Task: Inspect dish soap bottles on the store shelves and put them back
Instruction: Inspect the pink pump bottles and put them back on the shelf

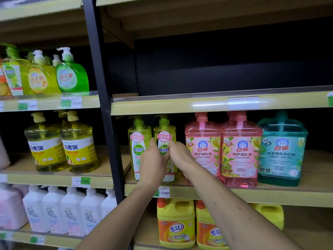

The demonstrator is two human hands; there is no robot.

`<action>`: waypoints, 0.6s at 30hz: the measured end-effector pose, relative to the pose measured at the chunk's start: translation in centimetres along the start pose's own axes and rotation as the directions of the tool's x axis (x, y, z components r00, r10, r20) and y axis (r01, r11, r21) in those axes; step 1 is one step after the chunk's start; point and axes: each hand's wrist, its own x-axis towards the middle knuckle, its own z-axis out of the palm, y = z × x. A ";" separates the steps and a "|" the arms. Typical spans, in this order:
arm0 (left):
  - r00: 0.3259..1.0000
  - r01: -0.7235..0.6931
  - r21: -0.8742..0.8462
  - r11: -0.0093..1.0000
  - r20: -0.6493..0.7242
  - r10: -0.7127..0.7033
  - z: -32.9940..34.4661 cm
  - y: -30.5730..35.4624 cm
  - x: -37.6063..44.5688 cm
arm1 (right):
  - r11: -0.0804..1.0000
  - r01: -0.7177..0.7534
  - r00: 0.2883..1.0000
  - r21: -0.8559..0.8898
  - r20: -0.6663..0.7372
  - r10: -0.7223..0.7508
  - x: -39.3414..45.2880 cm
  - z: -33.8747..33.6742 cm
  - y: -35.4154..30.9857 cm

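Two slim yellow-green pump bottles of dish soap stand side by side on the middle shelf (252, 196). Both my hands are on the right one (164, 137). My left hand (153, 163) wraps its left side with the thumb pointing up, and partly covers the lower label of the left bottle (137, 141). My right hand (180, 153) grips the right side, fingers curled against the label. The held bottle stands upright with its base on or just above the shelf board; which of the two I cannot tell.
Two pink pump bottles (239, 150) and a teal one (282, 150) stand just right of my hands. Yellow bottles (77, 147) sit left of the dark upright post (104, 123). Yellow-orange jugs (175, 224) fill the shelf below. Close above is another shelf's edge (180, 105).
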 end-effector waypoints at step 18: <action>0.921 -0.273 0.204 0.940 -0.226 0.316 0.6 1.9 -1.1 | 0.955 0.293 0.947 -0.042 -0.125 -0.296 -6.7 -9.5 2.1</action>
